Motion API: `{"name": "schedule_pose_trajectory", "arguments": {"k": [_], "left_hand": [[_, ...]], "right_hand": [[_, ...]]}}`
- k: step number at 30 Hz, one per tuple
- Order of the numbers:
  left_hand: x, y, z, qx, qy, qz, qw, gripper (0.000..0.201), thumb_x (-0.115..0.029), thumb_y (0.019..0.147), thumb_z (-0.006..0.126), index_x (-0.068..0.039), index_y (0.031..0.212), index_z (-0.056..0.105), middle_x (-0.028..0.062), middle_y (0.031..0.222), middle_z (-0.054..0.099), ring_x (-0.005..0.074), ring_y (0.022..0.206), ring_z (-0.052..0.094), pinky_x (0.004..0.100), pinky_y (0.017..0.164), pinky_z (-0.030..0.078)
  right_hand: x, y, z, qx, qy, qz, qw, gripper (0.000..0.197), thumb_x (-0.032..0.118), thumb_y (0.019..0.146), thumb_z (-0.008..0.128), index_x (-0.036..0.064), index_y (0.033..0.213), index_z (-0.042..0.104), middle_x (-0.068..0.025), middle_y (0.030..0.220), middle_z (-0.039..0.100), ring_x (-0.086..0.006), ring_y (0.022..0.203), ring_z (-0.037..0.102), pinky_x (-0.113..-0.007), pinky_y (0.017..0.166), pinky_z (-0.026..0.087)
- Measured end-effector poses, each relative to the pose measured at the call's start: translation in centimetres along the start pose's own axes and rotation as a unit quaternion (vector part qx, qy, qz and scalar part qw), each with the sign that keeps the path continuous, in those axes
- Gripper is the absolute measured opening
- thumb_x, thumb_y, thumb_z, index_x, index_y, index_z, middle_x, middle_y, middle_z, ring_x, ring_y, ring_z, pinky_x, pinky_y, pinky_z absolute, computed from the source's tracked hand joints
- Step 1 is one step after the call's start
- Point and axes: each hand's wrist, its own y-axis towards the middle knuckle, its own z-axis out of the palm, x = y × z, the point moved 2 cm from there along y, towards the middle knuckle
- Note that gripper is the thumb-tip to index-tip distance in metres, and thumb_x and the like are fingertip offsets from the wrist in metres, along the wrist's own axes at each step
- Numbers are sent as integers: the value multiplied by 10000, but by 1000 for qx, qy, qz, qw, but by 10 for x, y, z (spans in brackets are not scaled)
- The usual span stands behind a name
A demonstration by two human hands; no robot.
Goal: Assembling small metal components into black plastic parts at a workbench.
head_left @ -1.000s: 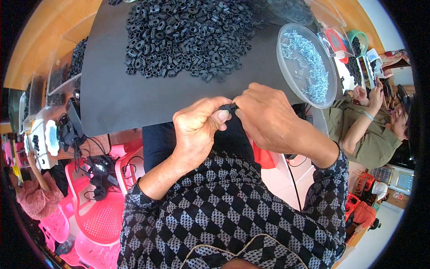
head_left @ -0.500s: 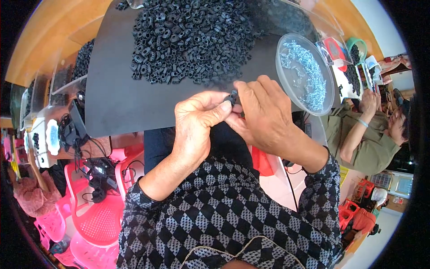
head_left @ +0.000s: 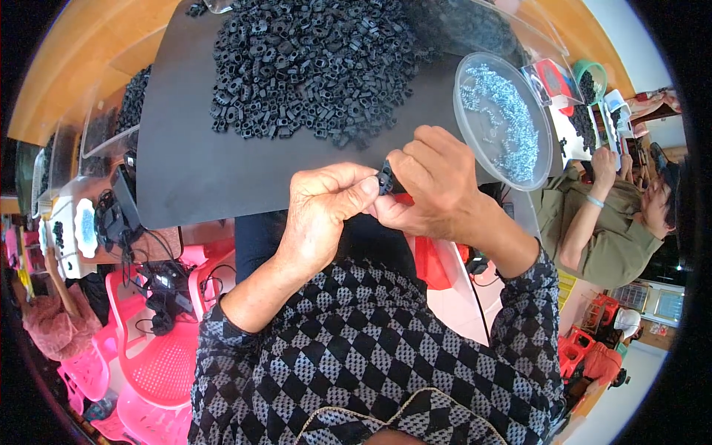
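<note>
Between the thumb and fingertips of my left hand (head_left: 320, 208) is a small black plastic part (head_left: 385, 179), held near the table's front edge. My right hand (head_left: 439, 184) meets it from the other side, its fingers curled and its thumb below, closed on the same part. Whether a smaller piece sits in the right fingers is hidden. Beyond my hands lies a large heap of similar black plastic parts (head_left: 311, 70). To the right stands a round clear plastic tray (head_left: 478, 137) with many tiny shiny light-blue pieces (head_left: 513, 111) in it.
The dark tabletop (head_left: 178, 148) curves at its front edge above my lap. Clear bins with black parts stand at the far left and far right. A pink chair (head_left: 159, 363) is at my left. At the right, a co-worker in an olive top (head_left: 619, 237) sits at another table.
The black part has tilted a little and shows more between my fingertips. Both hands have shifted slightly, the right fingers curling tighter. The view has moved slightly.
</note>
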Motion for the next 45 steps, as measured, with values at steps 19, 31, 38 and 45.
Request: {"name": "schedule_pose_trajectory", "arguments": {"k": [19,31,38,45], "left_hand": [[1,-1,1,-56,114,125,984,234,-117,920,574,43,1087,612,95,915,649,125,761,612,233,696,496],[-22,14,-25,-130,482,324,803,188,-32,791,671,1,976,657,75,848,649,169,791,592,275,737,460],[-36,38,-16,-94,582,368,720,182,-56,729,695,-66,909,675,50,867,637,204,786,570,335,790,369],[-37,77,-18,28,733,379,564,238,2,649,573,-109,823,691,23,680,507,194,684,527,345,717,346]], "right_hand": [[-43,18,-49,-72,-106,55,990,263,164,646,720,45,695,490,-80,619,449,-255,561,468,-369,482,379],[-188,84,-99,-74,-281,327,899,316,260,755,627,-48,784,564,-239,702,602,-399,690,614,-462,630,488],[-175,76,-95,-85,-328,289,895,341,290,756,672,-36,758,572,-228,747,581,-382,750,597,-456,656,472],[-116,66,-80,-169,-236,123,949,75,75,752,646,25,762,591,-154,722,571,-320,716,561,-411,665,432]]}}
